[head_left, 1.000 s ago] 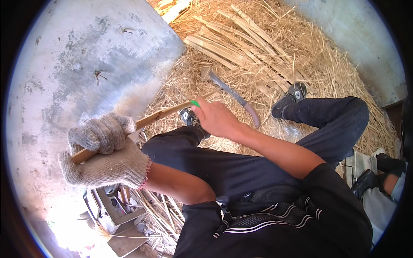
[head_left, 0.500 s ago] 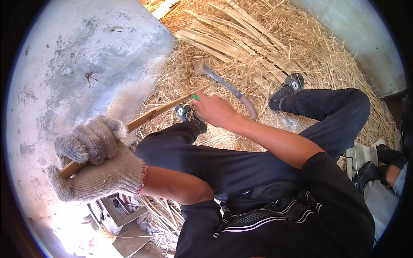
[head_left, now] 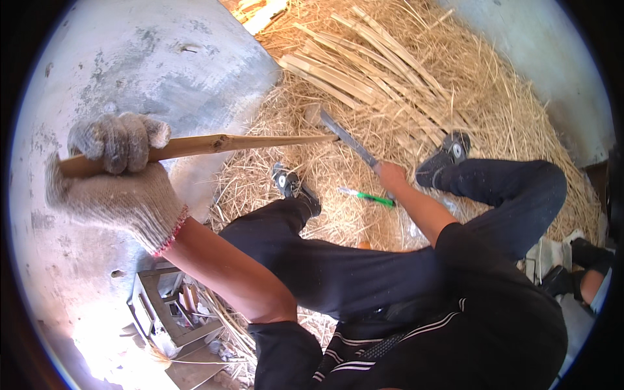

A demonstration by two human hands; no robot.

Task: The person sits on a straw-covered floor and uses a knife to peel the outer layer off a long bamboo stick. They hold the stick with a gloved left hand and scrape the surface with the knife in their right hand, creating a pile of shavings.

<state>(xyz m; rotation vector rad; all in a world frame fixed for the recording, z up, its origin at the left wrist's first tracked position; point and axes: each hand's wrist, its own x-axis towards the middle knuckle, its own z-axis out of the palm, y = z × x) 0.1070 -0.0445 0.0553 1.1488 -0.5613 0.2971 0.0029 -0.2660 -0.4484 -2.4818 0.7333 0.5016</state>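
My left hand (head_left: 120,175), in a knitted grey work glove, is closed around the thick end of a bamboo strip (head_left: 221,143). The strip runs level to the right, its thin tip meeting or overlapping the machete blade. My bare right hand (head_left: 391,177) is wrapped round the handle of the machete (head_left: 351,144), whose long dark blade slants up to the left over the straw. A green-handled tool like a utility knife (head_left: 367,196) lies on the straw between my legs, just left of my right forearm.
Split bamboo strips (head_left: 364,71) lie piled on straw (head_left: 494,104) at the far side. A pale wall (head_left: 162,65) stands left. A wooden frame with clutter (head_left: 172,305) sits lower left. Another person's leg (head_left: 588,266) shows at right.
My right hand has let go of the green-handled tool, now on the straw, and taken hold of the machete. My left hand has lifted the bamboo strip's thick end, bringing it nearly level.
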